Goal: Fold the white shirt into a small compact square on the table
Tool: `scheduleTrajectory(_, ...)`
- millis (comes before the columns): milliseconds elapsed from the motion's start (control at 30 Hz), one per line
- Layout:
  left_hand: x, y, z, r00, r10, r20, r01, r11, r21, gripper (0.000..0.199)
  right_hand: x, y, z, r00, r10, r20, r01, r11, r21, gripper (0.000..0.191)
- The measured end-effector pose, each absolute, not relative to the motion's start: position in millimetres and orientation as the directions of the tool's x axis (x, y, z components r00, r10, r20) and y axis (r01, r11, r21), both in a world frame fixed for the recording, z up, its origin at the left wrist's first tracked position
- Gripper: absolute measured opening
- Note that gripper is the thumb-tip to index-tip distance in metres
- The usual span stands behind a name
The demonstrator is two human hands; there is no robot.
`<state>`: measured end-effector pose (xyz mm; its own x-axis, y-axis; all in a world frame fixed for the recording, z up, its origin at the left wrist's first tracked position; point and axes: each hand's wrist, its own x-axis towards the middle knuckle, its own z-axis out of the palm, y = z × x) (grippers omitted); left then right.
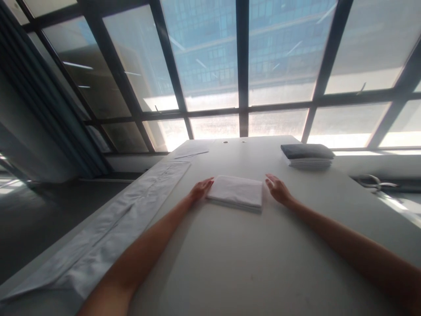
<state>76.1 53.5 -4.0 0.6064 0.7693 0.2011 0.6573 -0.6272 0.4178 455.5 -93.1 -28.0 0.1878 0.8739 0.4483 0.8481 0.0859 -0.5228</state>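
A white cloth [236, 192], folded into a neat flat rectangle, lies on the white table [230, 263] in front of me. At its left edge is my left hand [201, 189], fingers stretched out and touching the cloth's side. My right hand [277, 188] hovers just off the right edge with its fingers extended and a small gap to the cloth. Neither hand grips anything.
A stack of folded cloths [307, 156], dark on top and white below, sits at the table's right side. Long white fabric [125, 219] is spread along the left edge. Large windows [204, 57] stand behind, and a dark curtain [49, 96] hangs at left.
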Motion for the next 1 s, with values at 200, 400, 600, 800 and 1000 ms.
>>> scheduleTrajectory(200,55.0,26.2,-5.8,0.752,0.595,0.285,0.307,-0.698,0.647,0.069,403.8,-126.0,-19.4,-0.37,0.792,0.485,0.793,0.542,-0.279,0.054)
scheduleTrajectory(400,63.8,21.0,-5.5,0.721,0.611,0.328,0.227,-0.655,0.721,0.05,406.4,-127.6,-16.0,-0.496,0.799,0.34,0.784,0.58,-0.22,0.053)
scheduleTrajectory(600,76.6,8.0,-9.3,0.744,0.528,0.409,0.195,-0.757,0.623,0.037,442.6,-120.8,-10.1,-0.392,0.852,0.348,0.86,0.473,-0.19,0.061)
scheduleTrajectory(800,92.9,-10.0,-8.8,0.733,0.524,0.434,0.156,-0.75,0.642,0.045,421.5,-127.5,-6.5,-0.392,0.838,0.38,0.877,0.465,-0.123,0.058)
scheduleTrajectory(1000,111.9,-28.0,-7.2,0.755,0.505,0.417,0.098,-0.716,0.691,0.038,381.9,-122.3,-7.0,-0.466,0.796,0.387,0.827,0.547,-0.129,0.055)
